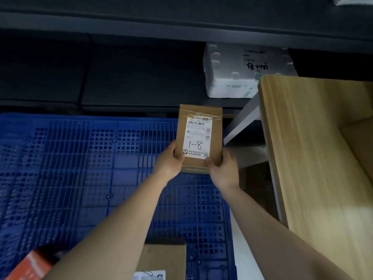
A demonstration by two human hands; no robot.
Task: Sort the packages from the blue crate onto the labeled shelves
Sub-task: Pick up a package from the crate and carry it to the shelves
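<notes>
A small brown cardboard package (199, 112) with a white shipping label handwritten "1-8" is held up over the far right corner of the blue crate (80, 158). My left hand (169, 160) grips its lower left corner and my right hand (223, 168) grips its lower right corner. The crate's blue grid floor fills the left and middle of the view. Another brown package (163, 257) with a white label lies at the crate's near edge. An orange-red package (30, 265) shows at the bottom left corner.
Dark shelves (141, 77) run across the back, with a white foam box (242, 71) on the lower one at right. A light wooden table (314, 158) stands to the right, with a cardboard box (361, 142) at its edge.
</notes>
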